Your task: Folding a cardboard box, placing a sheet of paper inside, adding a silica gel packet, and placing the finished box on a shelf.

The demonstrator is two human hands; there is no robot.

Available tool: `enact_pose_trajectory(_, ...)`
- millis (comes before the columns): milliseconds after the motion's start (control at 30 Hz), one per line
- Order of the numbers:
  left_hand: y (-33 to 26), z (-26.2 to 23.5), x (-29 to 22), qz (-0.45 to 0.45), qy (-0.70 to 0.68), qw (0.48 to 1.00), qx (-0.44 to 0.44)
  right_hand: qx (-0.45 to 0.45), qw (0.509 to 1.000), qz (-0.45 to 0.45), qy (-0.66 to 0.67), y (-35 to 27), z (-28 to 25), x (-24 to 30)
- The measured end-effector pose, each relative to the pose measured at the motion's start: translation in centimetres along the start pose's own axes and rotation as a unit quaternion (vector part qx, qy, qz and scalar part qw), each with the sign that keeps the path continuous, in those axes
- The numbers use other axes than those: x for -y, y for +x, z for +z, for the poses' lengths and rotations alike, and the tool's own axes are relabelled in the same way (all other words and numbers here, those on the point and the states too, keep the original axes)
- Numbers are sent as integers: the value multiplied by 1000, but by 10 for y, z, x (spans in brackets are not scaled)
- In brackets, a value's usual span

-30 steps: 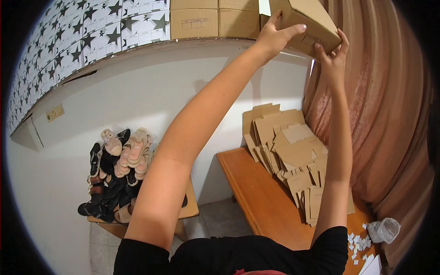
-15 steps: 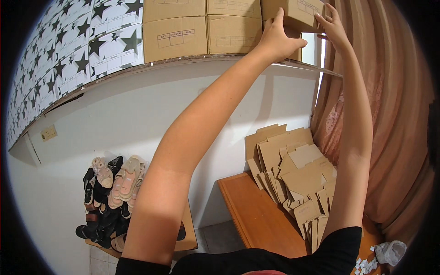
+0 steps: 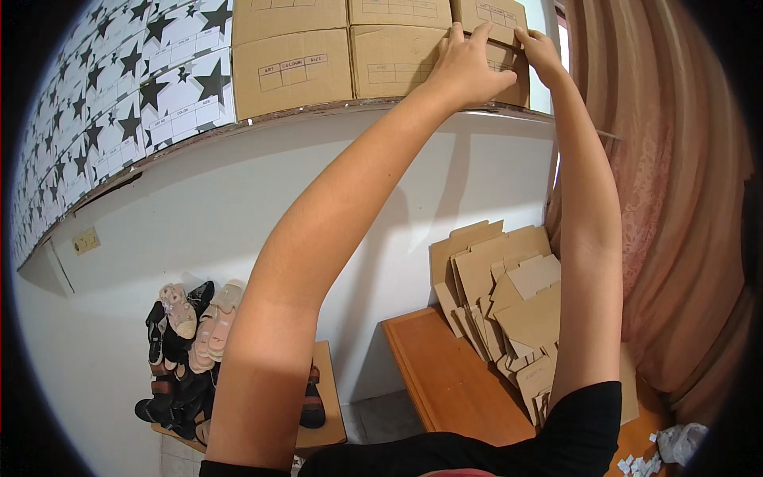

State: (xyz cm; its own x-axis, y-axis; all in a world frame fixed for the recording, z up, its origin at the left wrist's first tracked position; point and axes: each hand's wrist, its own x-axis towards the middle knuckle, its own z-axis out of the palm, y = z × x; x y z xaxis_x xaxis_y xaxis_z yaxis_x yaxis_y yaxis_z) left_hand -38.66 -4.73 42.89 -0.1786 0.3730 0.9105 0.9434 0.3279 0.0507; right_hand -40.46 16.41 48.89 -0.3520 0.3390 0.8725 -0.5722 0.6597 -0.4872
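A brown cardboard box (image 3: 493,19) sits in the upper row at the right end of the shelf, stacked on a lower cardboard box (image 3: 517,73). My left hand (image 3: 470,73) has its fingers spread, with the fingertips against the fronts of the boxes near the upper box's lower edge. At that box's lower right corner, the bent fingers of my right hand (image 3: 544,60) grip its edge. Part of the lower box is hidden behind my left hand. More cardboard boxes (image 3: 294,75) stand to the left.
White star-printed boxes (image 3: 187,91) fill the shelf's left part. Below, sandals and shoes (image 3: 179,374) are piled on a small table (image 3: 330,397). Flattened cardboard pieces (image 3: 524,302) lie on an orange-brown wooden table (image 3: 445,374). A brown curtain (image 3: 660,199) hangs at right, above a plastic bag (image 3: 682,441).
The box that both hands held tilted out at the shelf's edge now sits squarely back on the lower box. My right hand has come left and down to its corner.
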Motion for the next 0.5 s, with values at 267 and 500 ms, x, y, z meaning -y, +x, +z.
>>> enact_pose_trajectory(267, -3, -1, 4, 14, 49, 999, 15, 17, 1000, 3, -23, 6, 3, -3)
enact_pose_trajectory(500, -8, -5, 3, 5, 71, 997, 43, -3, 997, 9, -74, -9, 12, 7)
